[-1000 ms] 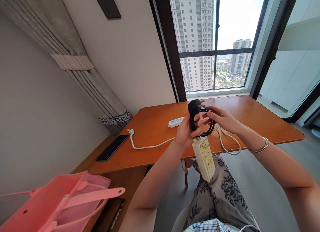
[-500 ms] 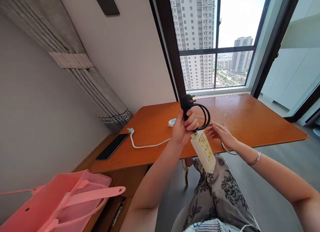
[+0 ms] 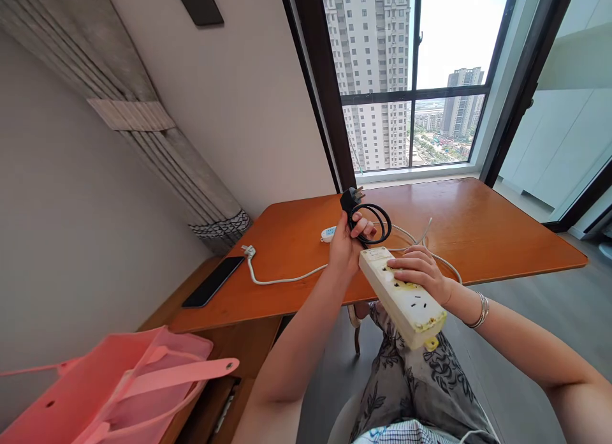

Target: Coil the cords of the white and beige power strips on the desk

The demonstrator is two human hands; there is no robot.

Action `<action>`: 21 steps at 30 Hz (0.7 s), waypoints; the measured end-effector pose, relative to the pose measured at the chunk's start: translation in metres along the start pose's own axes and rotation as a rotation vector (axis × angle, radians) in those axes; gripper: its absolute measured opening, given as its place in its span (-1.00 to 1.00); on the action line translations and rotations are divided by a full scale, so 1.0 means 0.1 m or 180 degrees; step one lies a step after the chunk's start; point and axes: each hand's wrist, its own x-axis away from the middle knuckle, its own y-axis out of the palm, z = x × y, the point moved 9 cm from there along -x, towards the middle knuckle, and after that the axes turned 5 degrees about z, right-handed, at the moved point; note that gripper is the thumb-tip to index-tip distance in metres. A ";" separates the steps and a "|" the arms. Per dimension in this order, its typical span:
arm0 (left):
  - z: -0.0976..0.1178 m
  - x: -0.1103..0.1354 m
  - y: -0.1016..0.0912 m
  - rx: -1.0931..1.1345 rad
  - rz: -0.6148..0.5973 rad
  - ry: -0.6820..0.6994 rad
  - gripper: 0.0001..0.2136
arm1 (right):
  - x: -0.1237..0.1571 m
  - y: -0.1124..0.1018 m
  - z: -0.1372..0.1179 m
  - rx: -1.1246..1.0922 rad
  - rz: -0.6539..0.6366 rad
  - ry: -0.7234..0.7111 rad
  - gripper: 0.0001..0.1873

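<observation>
My left hand (image 3: pixel 352 241) is closed around a coiled black power cord (image 3: pixel 381 222) just below its black plug (image 3: pixel 351 200), whose prongs point up and to the right. From this cord hangs a yellowed white power strip (image 3: pixel 405 297), tilted with its socket face up, over the table's near edge and my lap. My right hand (image 3: pixel 421 272) rests on the strip's right side, fingers across the sockets; its thumb and the strip's underside are hidden. Behind my hands, a small white power strip (image 3: pixel 328 234) lies on the table beside its white cable (image 3: pixel 287 279).
The orange-brown wooden table (image 3: pixel 507 240) stands before a window. On its left are a white plug (image 3: pixel 249 251) and a black phone-like slab (image 3: pixel 213 282). A pink bag (image 3: pixel 143 380) sits at the lower left. A white cable (image 3: pixel 447 263) loops near my right hand.
My right hand has come onto the power strip from beside it. The strip has swung up and to the right, its socket face turned more upward. My left hand keeps the cord, slightly lower.
</observation>
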 end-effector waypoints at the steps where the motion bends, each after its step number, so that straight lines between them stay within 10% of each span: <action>1: -0.05 0.00 -0.02 -0.0048 -0.0017 -0.0101 -0.62 | -0.04 -0.06 0.07 -0.0071 0.0146 0.0275 -0.55; 7: -0.32 0.09 -0.04 -0.0205 -0.0195 -0.0792 -0.59 | -0.13 -0.34 0.69 -0.0805 0.1523 0.2137 -0.23; 16: -0.41 0.06 -0.14 -0.0130 -0.0215 -0.1239 -0.62 | -0.31 0.08 0.89 -0.2924 0.0186 0.2954 -0.07; 21: -0.46 0.06 -0.25 -0.0211 -0.0132 -0.1410 -0.63 | -0.24 0.07 0.95 -0.3108 0.0328 0.3127 -0.33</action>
